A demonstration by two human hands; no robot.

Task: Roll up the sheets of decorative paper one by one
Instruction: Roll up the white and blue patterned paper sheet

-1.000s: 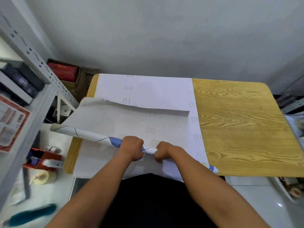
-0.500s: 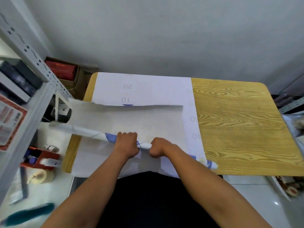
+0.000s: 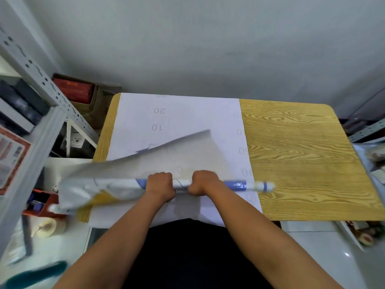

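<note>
The roll (image 3: 235, 185) is lying left-to-right across the desk (image 3: 302, 163). Left hand (image 3: 160, 186) and right hand (image 3: 201, 182) are gripping its middle, side by side; the loose sheet (image 3: 158, 161) is trailing away beyond them.

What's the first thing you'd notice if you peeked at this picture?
Two fists side by side in the middle: the left hand and right hand grip a half-rolled sheet of decorative paper, its loose flap blurred and lifted off the table. Under it lies a white sheet printed with grey numbers, covering the left half of a yellow wood-grain table.
</note>
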